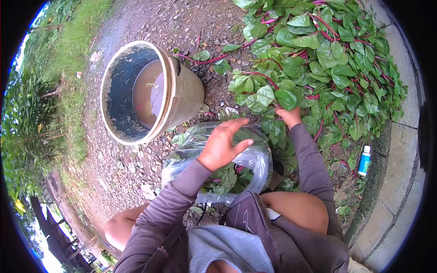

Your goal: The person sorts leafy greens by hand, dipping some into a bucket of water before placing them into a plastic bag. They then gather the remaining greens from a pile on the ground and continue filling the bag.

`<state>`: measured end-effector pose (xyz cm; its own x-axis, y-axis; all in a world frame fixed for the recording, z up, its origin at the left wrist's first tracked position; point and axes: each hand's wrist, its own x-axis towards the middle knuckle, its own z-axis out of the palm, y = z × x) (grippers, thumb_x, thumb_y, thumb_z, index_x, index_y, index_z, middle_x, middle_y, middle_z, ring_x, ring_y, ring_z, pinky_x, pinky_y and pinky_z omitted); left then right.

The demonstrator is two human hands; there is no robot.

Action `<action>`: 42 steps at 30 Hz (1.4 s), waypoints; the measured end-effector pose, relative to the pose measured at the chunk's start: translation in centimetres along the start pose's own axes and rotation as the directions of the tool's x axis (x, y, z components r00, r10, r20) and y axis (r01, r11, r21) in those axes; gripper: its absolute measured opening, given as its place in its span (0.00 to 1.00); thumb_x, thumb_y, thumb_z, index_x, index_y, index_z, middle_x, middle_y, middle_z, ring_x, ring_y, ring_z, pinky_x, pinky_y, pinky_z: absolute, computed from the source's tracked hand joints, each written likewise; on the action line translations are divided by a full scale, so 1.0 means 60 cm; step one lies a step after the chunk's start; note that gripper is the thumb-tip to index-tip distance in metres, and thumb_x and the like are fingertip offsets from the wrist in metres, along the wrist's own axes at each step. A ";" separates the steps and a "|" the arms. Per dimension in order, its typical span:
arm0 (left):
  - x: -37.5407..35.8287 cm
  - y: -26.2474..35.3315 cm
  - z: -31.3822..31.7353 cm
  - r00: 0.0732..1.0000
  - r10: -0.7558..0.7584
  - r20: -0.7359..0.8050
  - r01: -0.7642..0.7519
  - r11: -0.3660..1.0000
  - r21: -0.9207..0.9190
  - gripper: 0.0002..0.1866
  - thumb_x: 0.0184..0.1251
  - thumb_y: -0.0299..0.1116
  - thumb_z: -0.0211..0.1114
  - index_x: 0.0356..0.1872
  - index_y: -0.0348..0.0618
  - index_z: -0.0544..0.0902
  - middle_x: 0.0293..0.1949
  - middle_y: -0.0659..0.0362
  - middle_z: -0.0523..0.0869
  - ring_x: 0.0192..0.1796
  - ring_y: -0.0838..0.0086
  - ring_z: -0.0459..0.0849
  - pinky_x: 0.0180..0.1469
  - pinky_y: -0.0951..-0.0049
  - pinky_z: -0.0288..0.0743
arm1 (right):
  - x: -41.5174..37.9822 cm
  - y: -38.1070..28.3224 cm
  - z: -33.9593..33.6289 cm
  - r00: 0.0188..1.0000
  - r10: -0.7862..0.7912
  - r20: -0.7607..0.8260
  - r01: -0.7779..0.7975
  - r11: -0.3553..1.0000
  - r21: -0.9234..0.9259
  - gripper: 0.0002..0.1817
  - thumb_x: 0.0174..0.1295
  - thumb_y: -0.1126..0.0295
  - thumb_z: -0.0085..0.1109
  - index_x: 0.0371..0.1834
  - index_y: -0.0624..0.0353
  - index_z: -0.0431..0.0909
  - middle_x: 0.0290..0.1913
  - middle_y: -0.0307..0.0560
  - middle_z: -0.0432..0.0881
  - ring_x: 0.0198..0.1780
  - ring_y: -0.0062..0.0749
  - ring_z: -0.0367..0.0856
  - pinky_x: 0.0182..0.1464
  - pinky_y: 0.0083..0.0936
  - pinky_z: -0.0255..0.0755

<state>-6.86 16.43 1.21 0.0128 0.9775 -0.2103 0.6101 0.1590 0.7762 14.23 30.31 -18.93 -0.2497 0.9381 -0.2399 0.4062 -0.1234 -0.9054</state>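
Observation:
My left hand (223, 143) is open over a clear plastic bag (258, 166), thumb apart from the fingers. Whether it touches the plastic is hard to tell. Inside the bag lie green leaves and some red stems. At the edge of a large heap of Malabar spinach (337, 59), my right hand (290, 116) is closed around stems of a bunch of Malabar spinach (266, 95). Leaves hide part of its fingers. The bunch has glossy green leaves and reddish-purple stems, and it points away from me.
A pale bucket (189, 93) with murky water stands left of the heap, beyond the bag. To the right, a small blue-and-white bottle (364, 160) lies near the concrete edging (400, 150). Loose stems and leaves lie on gravel. Grass (75, 59) grows at the far left.

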 end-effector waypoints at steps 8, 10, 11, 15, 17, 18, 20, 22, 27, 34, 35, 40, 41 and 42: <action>-0.345 -0.164 -0.078 0.761 -0.357 -0.542 0.561 0.782 0.271 0.51 0.38 0.47 0.77 0.64 0.36 0.59 0.59 0.40 0.67 0.58 0.49 0.70 0.58 0.59 0.65 | -0.078 -0.211 -0.150 0.899 0.336 0.282 -0.408 0.876 0.257 0.16 0.50 0.68 0.67 0.42 0.60 0.79 0.39 0.39 0.81 0.40 0.23 0.77 0.41 0.22 0.70; -0.361 -0.203 -0.070 0.674 -0.584 -0.452 0.576 0.799 -0.172 0.46 0.43 0.45 0.75 0.61 0.33 0.63 0.50 0.40 0.77 0.49 0.54 0.79 0.51 0.65 0.73 | -0.094 -0.296 -0.196 0.929 0.287 0.233 -0.336 0.918 0.209 0.15 0.51 0.65 0.66 0.41 0.59 0.78 0.38 0.37 0.80 0.39 0.23 0.76 0.41 0.23 0.70; -0.360 -0.217 -0.064 0.693 -0.568 -0.445 0.530 0.819 -0.219 0.43 0.44 0.45 0.74 0.59 0.32 0.64 0.47 0.41 0.79 0.47 0.56 0.80 0.50 0.65 0.73 | -0.092 -0.326 -0.224 0.946 0.247 0.211 -0.284 0.944 0.166 0.15 0.51 0.65 0.65 0.40 0.58 0.77 0.38 0.36 0.79 0.39 0.23 0.76 0.42 0.24 0.70; -0.320 -0.193 -0.075 0.693 -0.583 -0.425 0.332 0.781 -0.530 0.30 0.50 0.41 0.70 0.50 0.32 0.72 0.38 0.45 0.83 0.40 0.63 0.83 0.45 0.69 0.75 | -0.108 -0.533 -0.242 0.985 0.099 0.143 -0.112 0.990 0.086 0.14 0.53 0.66 0.63 0.42 0.56 0.75 0.37 0.36 0.78 0.37 0.23 0.76 0.40 0.24 0.71; -0.307 -0.197 -0.069 0.677 -0.575 -0.460 0.226 0.757 -0.613 0.27 0.51 0.40 0.69 0.48 0.33 0.73 0.35 0.46 0.83 0.38 0.64 0.83 0.43 0.69 0.75 | -0.119 -0.651 -0.188 0.983 0.052 0.177 -0.049 0.999 -0.019 0.13 0.52 0.69 0.62 0.42 0.57 0.76 0.38 0.37 0.80 0.37 0.23 0.77 0.40 0.23 0.71; -0.301 -0.198 -0.067 0.667 -0.539 -0.514 0.234 0.807 -0.543 0.25 0.52 0.39 0.68 0.47 0.33 0.73 0.33 0.47 0.83 0.37 0.64 0.83 0.42 0.69 0.75 | -0.123 -0.701 -0.140 0.983 0.030 0.179 -0.013 0.995 -0.096 0.13 0.52 0.71 0.63 0.41 0.58 0.77 0.38 0.38 0.80 0.37 0.24 0.77 0.40 0.23 0.71; -0.298 -0.165 -0.092 0.673 -0.582 -0.456 0.224 0.748 -0.625 0.21 0.54 0.39 0.67 0.43 0.35 0.74 0.30 0.48 0.83 0.34 0.62 0.83 0.41 0.67 0.75 | -0.117 -0.786 -0.033 0.855 -0.347 0.385 0.511 0.693 -0.509 0.18 0.42 0.77 0.67 0.40 0.61 0.78 0.37 0.40 0.80 0.38 0.29 0.79 0.39 0.25 0.71; -0.287 -0.169 -0.088 0.708 -0.561 -0.429 0.220 0.753 -0.620 0.16 0.57 0.38 0.64 0.38 0.35 0.77 0.27 0.50 0.83 0.32 0.66 0.83 0.36 0.67 0.74 | -0.146 -0.846 0.119 0.416 -0.633 0.652 0.787 -0.109 -0.607 0.20 0.45 0.77 0.62 0.45 0.59 0.76 0.36 0.44 0.80 0.38 0.34 0.79 0.38 0.29 0.71; -0.296 -0.147 -0.105 0.719 -0.514 -0.468 0.209 0.802 -0.559 0.14 0.57 0.40 0.59 0.30 0.36 0.79 0.29 0.43 0.82 0.35 0.48 0.80 0.38 0.54 0.72 | -0.076 -0.694 0.500 0.358 -0.313 0.880 0.549 -0.692 -0.469 0.20 0.59 0.71 0.47 0.57 0.52 0.68 0.30 0.43 0.78 0.34 0.35 0.79 0.37 0.31 0.71; -0.280 -0.171 -0.104 0.751 -0.516 -0.411 0.125 0.723 -0.680 0.13 0.53 0.37 0.56 0.26 0.34 0.78 0.26 0.42 0.80 0.34 0.48 0.81 0.37 0.54 0.73 | 0.110 -0.458 0.654 0.384 0.024 0.923 0.921 0.054 -0.385 0.39 0.37 0.59 0.70 0.54 0.66 0.66 0.44 0.63 0.78 0.47 0.55 0.78 0.53 0.40 0.71; -0.273 -0.175 -0.101 0.749 -0.534 -0.393 0.135 0.702 -0.699 0.14 0.53 0.37 0.56 0.26 0.33 0.79 0.26 0.42 0.80 0.34 0.48 0.81 0.37 0.54 0.73 | 0.154 -0.424 0.657 0.357 0.026 0.934 0.934 -0.040 -0.356 0.39 0.36 0.59 0.71 0.54 0.66 0.66 0.43 0.63 0.78 0.46 0.55 0.78 0.52 0.40 0.72; -0.241 -0.183 -0.095 0.767 -0.539 -0.349 0.157 0.684 -0.712 0.14 0.51 0.38 0.57 0.25 0.33 0.79 0.26 0.41 0.81 0.32 0.50 0.81 0.37 0.56 0.74 | 0.063 -0.526 0.623 0.472 0.109 0.875 0.882 -0.071 -0.466 0.37 0.33 0.63 0.71 0.51 0.66 0.69 0.42 0.63 0.79 0.44 0.55 0.79 0.49 0.38 0.74; -0.243 -0.181 -0.099 0.767 -0.543 -0.342 0.153 0.673 -0.724 0.15 0.51 0.38 0.57 0.24 0.33 0.79 0.25 0.41 0.80 0.32 0.50 0.81 0.36 0.57 0.74 | 0.069 -0.532 0.613 0.448 0.031 0.893 0.879 -0.196 -0.435 0.37 0.32 0.67 0.70 0.51 0.65 0.69 0.39 0.61 0.79 0.42 0.55 0.79 0.46 0.38 0.75; -0.246 -0.178 -0.103 0.766 -0.548 -0.335 0.149 0.659 -0.737 0.15 0.50 0.39 0.57 0.23 0.32 0.78 0.24 0.41 0.80 0.31 0.50 0.81 0.36 0.58 0.74 | 0.059 -0.556 0.602 0.434 0.009 0.901 0.877 -0.231 -0.420 0.38 0.32 0.67 0.70 0.52 0.64 0.68 0.38 0.60 0.79 0.41 0.54 0.79 0.45 0.39 0.75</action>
<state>-18.47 1.13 -0.32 -0.5898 0.7084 -0.3877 -0.1799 0.3528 0.9182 -31.96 26.06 -2.25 -0.8965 0.1145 -0.4280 0.0564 0.9877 0.1461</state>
